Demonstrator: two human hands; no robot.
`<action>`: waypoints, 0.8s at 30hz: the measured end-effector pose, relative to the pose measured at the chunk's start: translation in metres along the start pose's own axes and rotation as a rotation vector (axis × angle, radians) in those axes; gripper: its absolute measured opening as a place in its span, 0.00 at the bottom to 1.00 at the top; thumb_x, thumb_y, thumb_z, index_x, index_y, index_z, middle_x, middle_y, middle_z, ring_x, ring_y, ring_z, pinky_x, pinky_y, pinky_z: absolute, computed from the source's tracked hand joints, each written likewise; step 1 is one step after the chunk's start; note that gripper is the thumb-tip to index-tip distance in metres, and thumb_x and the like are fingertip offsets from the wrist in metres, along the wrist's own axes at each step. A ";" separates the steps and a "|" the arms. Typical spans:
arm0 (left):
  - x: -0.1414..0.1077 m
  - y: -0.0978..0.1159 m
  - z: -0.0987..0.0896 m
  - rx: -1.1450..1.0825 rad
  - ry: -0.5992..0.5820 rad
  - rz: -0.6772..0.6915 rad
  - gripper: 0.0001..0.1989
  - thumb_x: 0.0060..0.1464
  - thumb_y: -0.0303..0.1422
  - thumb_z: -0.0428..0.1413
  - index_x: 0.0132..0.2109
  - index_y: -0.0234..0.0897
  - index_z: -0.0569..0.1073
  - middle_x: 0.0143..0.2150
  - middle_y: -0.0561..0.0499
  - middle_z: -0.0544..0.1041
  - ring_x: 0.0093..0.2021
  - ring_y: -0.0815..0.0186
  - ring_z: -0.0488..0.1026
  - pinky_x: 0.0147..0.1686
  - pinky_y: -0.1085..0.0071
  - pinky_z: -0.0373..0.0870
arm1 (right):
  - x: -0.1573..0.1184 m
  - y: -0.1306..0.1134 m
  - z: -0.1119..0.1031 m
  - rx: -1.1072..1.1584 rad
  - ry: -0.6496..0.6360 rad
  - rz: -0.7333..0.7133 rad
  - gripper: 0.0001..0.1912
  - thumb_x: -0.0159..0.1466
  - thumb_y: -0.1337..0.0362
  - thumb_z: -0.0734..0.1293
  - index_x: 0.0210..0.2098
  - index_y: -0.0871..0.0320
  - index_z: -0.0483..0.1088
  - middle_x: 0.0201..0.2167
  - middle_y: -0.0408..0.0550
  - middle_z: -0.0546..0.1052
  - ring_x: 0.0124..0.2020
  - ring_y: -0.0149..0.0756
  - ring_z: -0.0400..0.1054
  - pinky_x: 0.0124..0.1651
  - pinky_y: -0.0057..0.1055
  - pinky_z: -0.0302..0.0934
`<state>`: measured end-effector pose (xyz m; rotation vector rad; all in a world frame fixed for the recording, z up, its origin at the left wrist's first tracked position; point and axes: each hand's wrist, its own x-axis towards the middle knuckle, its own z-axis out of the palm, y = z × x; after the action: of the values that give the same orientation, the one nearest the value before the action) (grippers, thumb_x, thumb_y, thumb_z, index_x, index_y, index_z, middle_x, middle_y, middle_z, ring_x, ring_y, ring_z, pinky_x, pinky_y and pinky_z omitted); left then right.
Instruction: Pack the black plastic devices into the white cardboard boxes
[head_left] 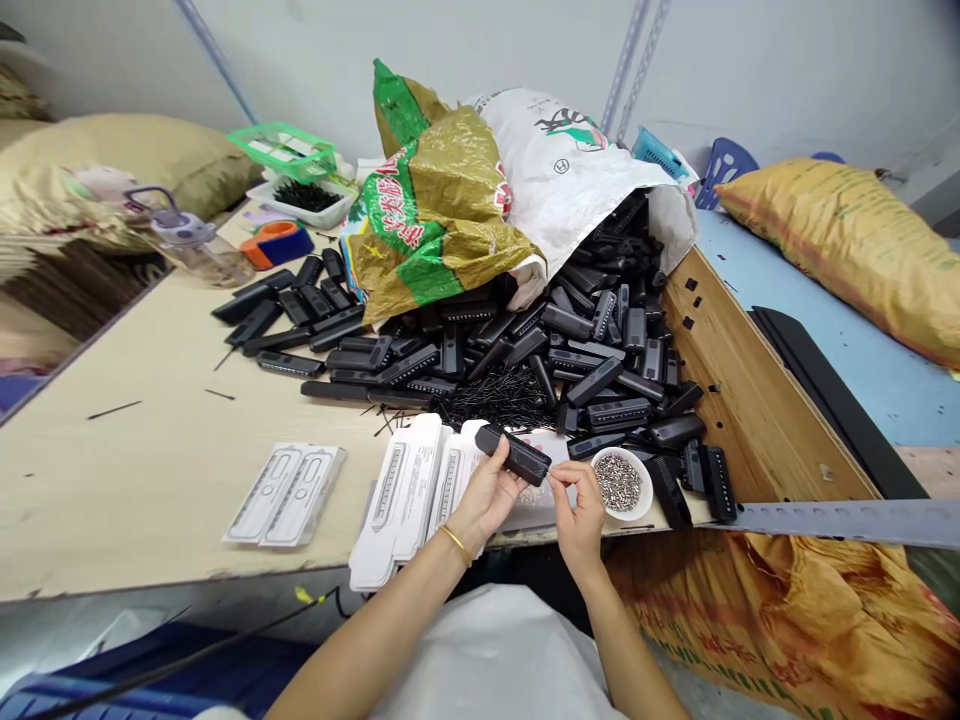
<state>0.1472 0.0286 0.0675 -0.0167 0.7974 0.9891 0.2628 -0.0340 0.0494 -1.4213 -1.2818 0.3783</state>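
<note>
Over the table, my left hand grips one case, right hand pinching something unclear at its end, with a heap seemingly left.

Bright, soft, whitish light covers the flat beige tabletop around the left hand, casting faint shadows. Beyond it, glare flecks a crinkled gold-and-green plastic bag. Far left, stacked brown cardboard sheets blur; wide-angle distortion stretches the edges.
</note>
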 end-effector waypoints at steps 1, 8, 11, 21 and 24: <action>-0.001 0.000 0.000 -0.022 0.007 -0.006 0.04 0.59 0.30 0.53 0.38 0.32 0.68 0.36 0.44 0.78 0.38 0.63 0.78 0.47 0.60 0.73 | -0.001 -0.001 0.000 -0.023 0.000 -0.027 0.04 0.63 0.67 0.63 0.33 0.56 0.70 0.33 0.46 0.72 0.37 0.35 0.67 0.41 0.35 0.62; -0.005 -0.004 0.000 -0.098 0.032 -0.036 0.07 0.60 0.30 0.52 0.36 0.31 0.70 0.34 0.44 0.78 0.36 0.64 0.78 0.48 0.59 0.73 | -0.003 0.000 0.002 -0.033 0.013 -0.047 0.04 0.64 0.68 0.63 0.33 0.56 0.69 0.33 0.45 0.72 0.37 0.35 0.67 0.42 0.34 0.61; -0.004 -0.005 -0.002 -0.111 0.033 -0.027 0.06 0.60 0.30 0.52 0.36 0.30 0.70 0.34 0.44 0.78 0.36 0.64 0.78 0.48 0.59 0.73 | -0.004 0.001 0.001 -0.027 0.011 -0.026 0.04 0.64 0.67 0.63 0.33 0.56 0.69 0.33 0.45 0.72 0.37 0.35 0.68 0.42 0.35 0.61; -0.009 -0.013 -0.001 0.001 -0.049 0.200 0.13 0.51 0.33 0.62 0.42 0.38 0.67 0.39 0.49 0.78 0.41 0.64 0.77 0.48 0.61 0.73 | -0.008 0.011 0.005 -0.003 0.043 -0.034 0.05 0.63 0.67 0.63 0.32 0.56 0.70 0.29 0.45 0.73 0.34 0.35 0.69 0.38 0.34 0.63; -0.010 -0.017 -0.002 0.046 -0.066 0.273 0.19 0.46 0.34 0.65 0.43 0.40 0.66 0.40 0.50 0.78 0.42 0.62 0.77 0.47 0.61 0.73 | -0.015 0.018 0.006 0.052 0.041 0.048 0.05 0.63 0.66 0.63 0.32 0.57 0.70 0.30 0.45 0.73 0.34 0.35 0.68 0.38 0.34 0.64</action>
<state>0.1554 0.0108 0.0668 0.1670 0.7745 1.2221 0.2609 -0.0392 0.0259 -1.4108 -1.1986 0.4103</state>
